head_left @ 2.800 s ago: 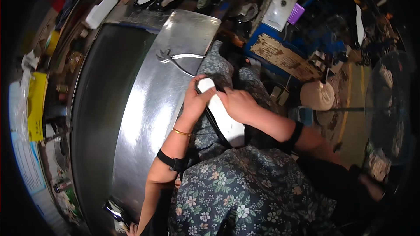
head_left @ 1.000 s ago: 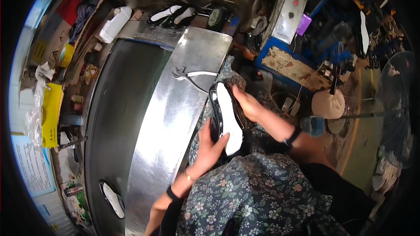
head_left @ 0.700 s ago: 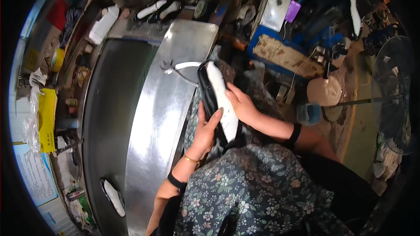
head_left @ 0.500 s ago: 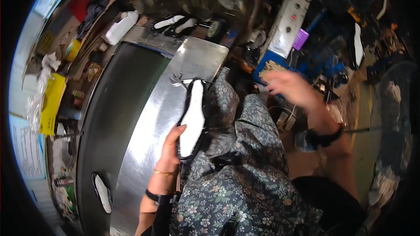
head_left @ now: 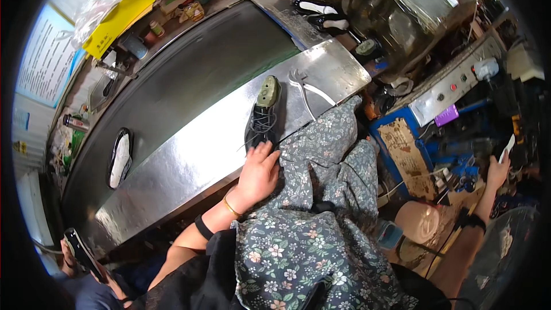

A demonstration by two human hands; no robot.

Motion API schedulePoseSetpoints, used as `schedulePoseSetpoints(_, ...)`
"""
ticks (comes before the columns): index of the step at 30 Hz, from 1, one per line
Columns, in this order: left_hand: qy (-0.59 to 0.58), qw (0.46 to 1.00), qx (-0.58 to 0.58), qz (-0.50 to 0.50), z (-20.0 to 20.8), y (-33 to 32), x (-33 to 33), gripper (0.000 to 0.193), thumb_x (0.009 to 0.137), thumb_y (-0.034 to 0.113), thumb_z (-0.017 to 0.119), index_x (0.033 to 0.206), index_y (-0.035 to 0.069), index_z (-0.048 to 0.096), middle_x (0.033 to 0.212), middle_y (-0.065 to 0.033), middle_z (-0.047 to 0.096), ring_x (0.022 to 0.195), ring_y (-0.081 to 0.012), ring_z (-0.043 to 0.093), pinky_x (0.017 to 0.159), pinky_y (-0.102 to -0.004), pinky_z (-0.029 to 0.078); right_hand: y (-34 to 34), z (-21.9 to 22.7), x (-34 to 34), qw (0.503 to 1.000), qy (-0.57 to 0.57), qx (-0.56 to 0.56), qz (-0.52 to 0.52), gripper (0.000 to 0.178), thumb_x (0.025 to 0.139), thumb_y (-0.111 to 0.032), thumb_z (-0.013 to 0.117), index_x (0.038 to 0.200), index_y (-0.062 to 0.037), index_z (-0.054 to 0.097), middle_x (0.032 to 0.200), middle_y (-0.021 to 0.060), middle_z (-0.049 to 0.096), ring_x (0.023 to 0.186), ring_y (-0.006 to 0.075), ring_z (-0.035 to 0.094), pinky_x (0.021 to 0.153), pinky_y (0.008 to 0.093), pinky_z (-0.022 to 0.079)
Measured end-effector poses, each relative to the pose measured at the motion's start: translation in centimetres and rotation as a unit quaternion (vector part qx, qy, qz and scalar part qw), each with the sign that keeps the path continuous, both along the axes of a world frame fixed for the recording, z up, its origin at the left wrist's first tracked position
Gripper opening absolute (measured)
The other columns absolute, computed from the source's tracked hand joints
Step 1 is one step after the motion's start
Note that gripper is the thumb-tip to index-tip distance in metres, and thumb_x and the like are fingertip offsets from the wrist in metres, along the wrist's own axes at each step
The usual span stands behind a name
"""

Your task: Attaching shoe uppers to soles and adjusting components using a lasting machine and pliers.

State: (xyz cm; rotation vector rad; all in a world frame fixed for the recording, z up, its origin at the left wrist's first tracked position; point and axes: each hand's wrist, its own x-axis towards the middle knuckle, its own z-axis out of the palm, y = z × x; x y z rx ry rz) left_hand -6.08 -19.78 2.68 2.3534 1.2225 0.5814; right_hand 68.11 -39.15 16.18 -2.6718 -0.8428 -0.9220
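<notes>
A black lace-up shoe (head_left: 262,117) with a green last showing at its heel opening stands upright on the shiny metal plate (head_left: 201,152). My left hand (head_left: 259,177) lies over its toe end, fingers stretched out and touching it. Beside the shoe rests a pair of silver pincers (head_left: 308,93), jaws toward the far side. Far to the right, my right hand (head_left: 498,172) has its fingers closed round the near end of a shoe with a white underside (head_left: 507,148); most of that shoe's dark part blends into the background.
A dark conveyor belt (head_left: 189,72) runs behind the plate, carrying another white-bottomed shoe (head_left: 120,159). Two more shoes (head_left: 321,14) lie at the far end. At lower left another person's hands hold a shoe (head_left: 85,255). A blue-framed machine (head_left: 396,155) stands at right.
The shoe at my left hand has gone from white underside up to upright on the plate. My right hand has moved right onto another shoe. The whole view has turned.
</notes>
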Motion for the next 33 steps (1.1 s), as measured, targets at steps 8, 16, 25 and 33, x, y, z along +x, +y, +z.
schedulePoseSetpoints(8,-0.103,0.971,-0.109,-0.185,5.6,2.6,8.2,0.03,0.087,0.013,0.062,0.115,0.003,0.064,0.106,-0.0174,0.068,0.093,-0.0349,0.066,0.082,-0.0405,0.054,-0.9,1.4,-0.7,0.992,0.093,0.068,0.051,0.063,0.079,-0.021,0.068,0.139,-0.0156,0.05,0.14,0.0136,0.051,0.124,0.0325,0.052,0.101,0.038,0.04)
schedulePoseSetpoints(16,-0.127,0.892,-0.289,-0.323,8.6,4.0,23.4,0.025,0.095,0.017,0.061,0.114,0.003,0.066,0.104,-0.0138,0.07,0.095,-0.0225,0.068,0.083,-0.0321,0.052,-0.9,4.5,-7.1,0.98,0.054,0.139,0.131,0.065,0.07,-0.002,0.072,0.131,-0.0159,0.055,0.121,0.0183,0.06,0.11,0.0339,0.059,0.094,0.0351,0.046)
schedulePoseSetpoints(25,-0.485,0.694,-0.466,-0.258,10.5,2.0,37.9,0.067,0.1,0.042,0.049,0.148,0.001,0.025,0.144,-0.0077,0.038,0.125,-0.0161,0.04,0.108,-0.0301,0.031,7.2,2.5,-29.6,0.862,0.211,0.268,0.375,0.093,0.077,-0.016,0.075,0.151,-0.0029,0.021,0.152,0.0213,0.033,0.135,0.0333,0.04,0.111,0.0403,0.031)
schedulePoseSetpoints(33,-0.101,0.909,-0.365,-0.175,5.3,6.1,17.5,0.07,0.079,0.052,0.074,0.122,-0.001,0.055,0.106,-0.0172,0.064,0.1,-0.0244,0.062,0.087,-0.035,0.048,9.3,-6.9,-36.3,0.285,0.876,0.217,0.324,0.087,0.082,-0.034,0.072,0.149,-0.0043,0.023,0.139,0.0173,0.046,0.117,0.0354,0.056,0.086,0.0501,0.055)
